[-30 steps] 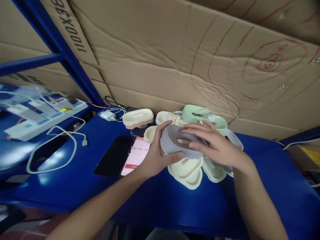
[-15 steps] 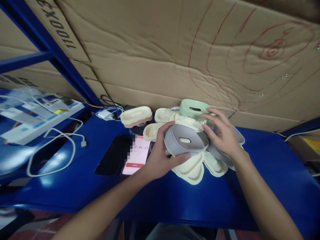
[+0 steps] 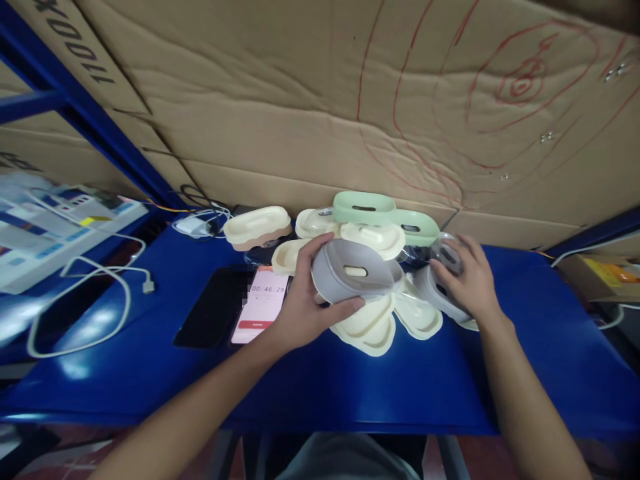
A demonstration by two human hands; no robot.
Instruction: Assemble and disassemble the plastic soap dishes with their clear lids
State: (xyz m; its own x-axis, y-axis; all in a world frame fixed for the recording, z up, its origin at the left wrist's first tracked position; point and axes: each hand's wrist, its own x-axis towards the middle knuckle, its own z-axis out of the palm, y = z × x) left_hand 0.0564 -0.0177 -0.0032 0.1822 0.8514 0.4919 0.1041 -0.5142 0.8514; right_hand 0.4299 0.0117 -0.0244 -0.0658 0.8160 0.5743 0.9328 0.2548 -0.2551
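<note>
My left hand (image 3: 315, 293) is wrapped round a grey oval plastic shell (image 3: 333, 270) with a slot in its bottom, thumb in front and fingers behind. To the right, my right hand (image 3: 470, 280) has its thumb and fingers curled round a clear, rounded plastic piece (image 3: 447, 256). Beneath that hand lies another grey slotted shell (image 3: 440, 293). Behind my left hand are a green slotted shell (image 3: 365, 208), a second green shell (image 3: 420, 229) and a cream tray (image 3: 373, 239). Several more cream trays (image 3: 373, 337) overlap in front of the held shell.
A phone showing a timer (image 3: 260, 303) lies beside a black flat device (image 3: 210, 307) on the blue table (image 3: 350, 393). Stacked cream and tan trays (image 3: 257, 227) stand behind them. Left are a white cable (image 3: 127, 293) and power strip (image 3: 65, 250). Cardboard (image 3: 250, 120) walls the back.
My right hand has left the held grey shell and moved right, now gripping the clear plastic piece. My left hand keeps its hold on the grey shell. The view has shifted slightly.
</note>
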